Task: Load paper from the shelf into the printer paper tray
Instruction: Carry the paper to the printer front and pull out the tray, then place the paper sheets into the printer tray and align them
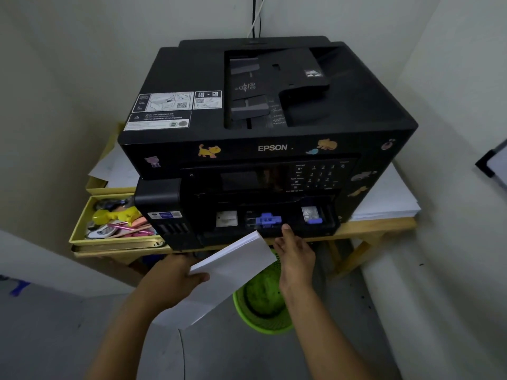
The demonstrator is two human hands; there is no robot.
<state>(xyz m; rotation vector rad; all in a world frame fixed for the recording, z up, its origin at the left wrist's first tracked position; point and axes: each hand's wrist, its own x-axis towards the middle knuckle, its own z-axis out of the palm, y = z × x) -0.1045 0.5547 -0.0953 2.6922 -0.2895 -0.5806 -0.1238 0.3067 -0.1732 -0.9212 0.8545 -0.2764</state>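
Paper stack (233, 266): gripped at its near edge by left hand (175, 278), tilted before printer (263, 127). Right hand (295, 252): fingers extended toward lower front slot, contact apparently made, grasp not discernible.

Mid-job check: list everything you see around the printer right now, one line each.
printer: one, black, animal stickers on its front, on the wooden table
paper stack: one, white, held in front of the printer's lower front
blue guides: two, blue, inside the printer's open front
wooden table: one, light wood, under the printer
yellow tray: one, yellow, left of the printer, holding small coloured items
loose sheets: a few, white, behind the yellow tray
paper pile: one, white, on the table right of the printer
green basket: one, green, on the floor below the hands
cables: two or so, black and white, on the wall behind
left hand: grips the paper stack
right hand: fingers straight, at the printer's front edge
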